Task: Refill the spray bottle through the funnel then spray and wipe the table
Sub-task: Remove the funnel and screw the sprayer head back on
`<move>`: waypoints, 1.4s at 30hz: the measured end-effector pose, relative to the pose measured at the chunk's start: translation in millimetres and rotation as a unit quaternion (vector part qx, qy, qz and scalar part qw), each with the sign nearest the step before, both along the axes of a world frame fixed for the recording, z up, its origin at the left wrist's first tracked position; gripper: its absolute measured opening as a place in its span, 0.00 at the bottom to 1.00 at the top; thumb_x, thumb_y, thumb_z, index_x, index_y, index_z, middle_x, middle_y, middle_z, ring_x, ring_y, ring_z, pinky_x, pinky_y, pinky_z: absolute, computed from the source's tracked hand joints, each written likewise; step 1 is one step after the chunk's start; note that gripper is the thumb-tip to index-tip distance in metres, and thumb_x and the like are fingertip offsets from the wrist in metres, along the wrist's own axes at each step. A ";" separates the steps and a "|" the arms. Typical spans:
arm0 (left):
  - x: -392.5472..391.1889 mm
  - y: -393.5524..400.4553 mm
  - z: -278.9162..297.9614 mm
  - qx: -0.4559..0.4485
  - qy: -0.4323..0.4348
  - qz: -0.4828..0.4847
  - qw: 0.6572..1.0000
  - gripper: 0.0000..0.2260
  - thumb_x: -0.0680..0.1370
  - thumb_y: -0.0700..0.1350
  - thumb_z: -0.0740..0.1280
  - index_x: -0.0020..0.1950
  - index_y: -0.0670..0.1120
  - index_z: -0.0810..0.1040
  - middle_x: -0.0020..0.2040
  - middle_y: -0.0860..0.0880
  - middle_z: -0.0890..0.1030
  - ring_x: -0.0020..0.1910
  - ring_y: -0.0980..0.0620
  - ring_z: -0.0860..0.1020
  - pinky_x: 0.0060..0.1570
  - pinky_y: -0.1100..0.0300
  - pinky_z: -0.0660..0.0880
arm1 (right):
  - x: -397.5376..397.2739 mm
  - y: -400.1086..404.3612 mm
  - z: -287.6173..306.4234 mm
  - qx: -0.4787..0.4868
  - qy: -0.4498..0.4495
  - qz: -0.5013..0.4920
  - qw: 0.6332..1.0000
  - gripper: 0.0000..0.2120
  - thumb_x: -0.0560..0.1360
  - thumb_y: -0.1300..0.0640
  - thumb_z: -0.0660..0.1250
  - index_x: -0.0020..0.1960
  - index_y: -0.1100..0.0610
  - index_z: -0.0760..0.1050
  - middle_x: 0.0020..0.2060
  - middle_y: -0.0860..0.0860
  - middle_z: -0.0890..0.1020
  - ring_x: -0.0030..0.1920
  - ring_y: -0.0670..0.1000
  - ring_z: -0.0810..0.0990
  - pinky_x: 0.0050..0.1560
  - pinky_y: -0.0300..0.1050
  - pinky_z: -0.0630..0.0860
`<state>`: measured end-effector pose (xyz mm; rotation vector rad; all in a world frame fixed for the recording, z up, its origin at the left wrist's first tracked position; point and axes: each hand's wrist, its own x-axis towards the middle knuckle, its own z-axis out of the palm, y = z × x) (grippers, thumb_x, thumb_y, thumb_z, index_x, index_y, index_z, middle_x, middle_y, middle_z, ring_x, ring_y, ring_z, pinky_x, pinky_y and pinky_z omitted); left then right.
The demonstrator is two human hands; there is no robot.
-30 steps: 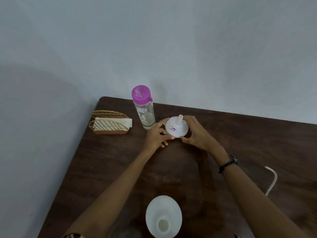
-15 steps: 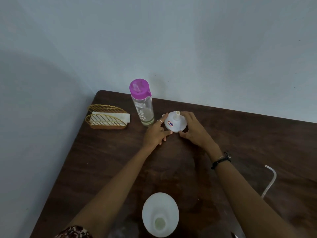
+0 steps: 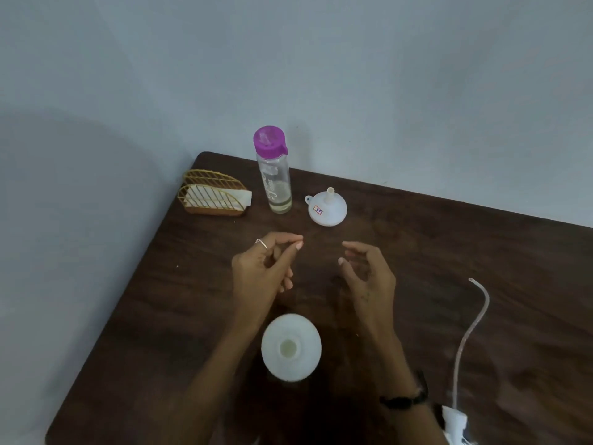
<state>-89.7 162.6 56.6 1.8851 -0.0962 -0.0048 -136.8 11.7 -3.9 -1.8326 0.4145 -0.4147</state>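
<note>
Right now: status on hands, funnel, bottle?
Left hand and right hand empty, above table. Funnel upside down, untouched, beside water bottle. Spray bottle open, nothing between.

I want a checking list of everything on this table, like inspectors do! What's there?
Surface: dark wooden table, bare in the middle.
Job's things: white funnel upside down, spout up; white spray bottle with its neck open; clear water bottle, purple lid on; sprayer head with tube lying at the right edge.
Clutter: gold napkin holder with napkins.
Grippers: left hand and right hand both empty, above the table.
Cables: nothing seen.
Surroundings: plain grey wall.
</note>
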 end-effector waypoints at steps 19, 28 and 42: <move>-196.3 -49.1 -2.2 -0.039 0.059 -0.072 0.995 0.04 0.76 0.42 0.66 0.47 0.47 0.81 0.42 0.49 0.84 0.41 0.55 0.82 0.41 0.64 0.79 | -183.6 0.1 37.6 -0.024 -0.031 0.028 0.999 0.08 0.76 0.63 0.66 0.52 0.53 0.77 0.47 0.48 0.81 0.49 0.46 0.80 0.50 0.43 0.77; -212.2 -86.2 -65.0 0.070 0.222 -0.151 0.961 0.07 0.76 0.40 0.65 0.52 0.43 0.79 0.45 0.48 0.80 0.43 0.54 0.77 0.40 0.59 0.76 | -232.8 -40.1 -8.8 -0.046 0.145 -0.121 0.981 0.13 0.73 0.62 0.66 0.57 0.54 0.73 0.53 0.51 0.74 0.51 0.44 0.74 0.44 0.38 0.69; -217.6 -98.2 -94.2 0.094 0.320 -0.176 0.926 0.16 0.74 0.40 0.68 0.61 0.43 0.75 0.49 0.46 0.81 0.49 0.50 0.79 0.37 0.65 0.74 | -250.0 -38.3 -36.5 0.062 0.206 -0.111 0.970 0.19 0.71 0.65 0.68 0.59 0.53 0.71 0.57 0.54 0.72 0.50 0.50 0.75 0.47 0.41 0.69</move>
